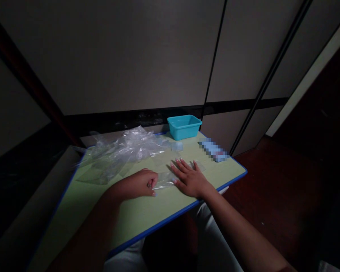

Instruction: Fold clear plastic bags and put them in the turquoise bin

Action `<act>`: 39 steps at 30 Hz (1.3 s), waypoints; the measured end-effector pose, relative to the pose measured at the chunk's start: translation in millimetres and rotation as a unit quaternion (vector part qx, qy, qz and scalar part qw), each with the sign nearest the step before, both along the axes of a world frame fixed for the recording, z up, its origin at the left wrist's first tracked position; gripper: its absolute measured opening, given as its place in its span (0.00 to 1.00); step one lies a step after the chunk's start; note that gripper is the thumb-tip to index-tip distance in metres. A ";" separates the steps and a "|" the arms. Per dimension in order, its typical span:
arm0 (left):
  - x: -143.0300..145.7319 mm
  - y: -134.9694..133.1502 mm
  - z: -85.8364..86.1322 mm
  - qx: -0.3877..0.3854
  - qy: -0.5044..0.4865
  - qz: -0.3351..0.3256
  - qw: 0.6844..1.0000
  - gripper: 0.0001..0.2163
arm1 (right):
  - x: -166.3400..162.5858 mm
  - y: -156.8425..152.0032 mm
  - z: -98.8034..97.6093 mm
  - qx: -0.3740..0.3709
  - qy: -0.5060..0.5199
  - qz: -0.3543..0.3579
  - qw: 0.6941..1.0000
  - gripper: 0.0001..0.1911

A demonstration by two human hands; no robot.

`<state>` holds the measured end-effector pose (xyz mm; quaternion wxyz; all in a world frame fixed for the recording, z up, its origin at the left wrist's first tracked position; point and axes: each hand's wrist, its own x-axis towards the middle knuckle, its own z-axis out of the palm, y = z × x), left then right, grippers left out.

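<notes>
A clear plastic bag lies flat on the table between my two hands. My left hand is curled at its left end, with the fingers folded in around the plastic and the thumb low near the tabletop. My right hand rests palm down with spread fingers, pressing on the right part of the bag. A little of the plastic shows beyond the right fingertips. Behind my left hand spreads a loose heap of clear plastic bags, crumpled and shiny.
The pale green table has a blue edge. At its back stands a turquoise plastic basket. A blurred, light-blue flat object lies on the right side. Grey panels rise close behind the table.
</notes>
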<state>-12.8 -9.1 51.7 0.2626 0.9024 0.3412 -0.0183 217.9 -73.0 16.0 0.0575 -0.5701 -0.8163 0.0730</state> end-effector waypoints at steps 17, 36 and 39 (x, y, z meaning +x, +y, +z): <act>-10.2 1.4 8.8 -0.054 0.084 0.038 0.994 0.12 | 0.0 0.4 2.3 -0.008 0.016 -0.018 1.000 0.30; 5.1 1.0 4.2 0.059 0.049 0.083 0.994 0.11 | 0.4 3.5 -0.8 -0.018 0.005 -0.014 1.000 0.35; 20.0 -9.3 3.3 0.196 -0.048 0.119 0.972 0.12 | 0.4 3.5 -1.3 -0.016 0.009 -0.014 1.000 0.34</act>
